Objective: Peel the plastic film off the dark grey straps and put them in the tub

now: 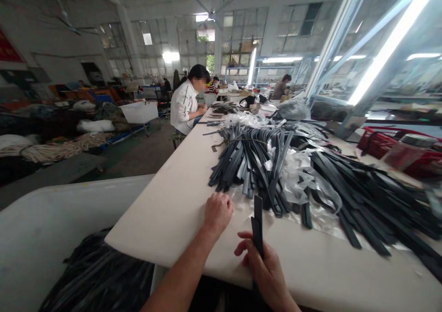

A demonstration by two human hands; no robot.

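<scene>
The right hand pinched upright black strips, the left hand lay fisted on the counter; that loose pinch risked dropping strips.

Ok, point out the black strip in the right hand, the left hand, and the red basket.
black strip (257, 220), head view, on its upright middle.
left hand (218, 211), head view, on the knuckles.
red basket (375, 142), head view, on its left wall.
</scene>
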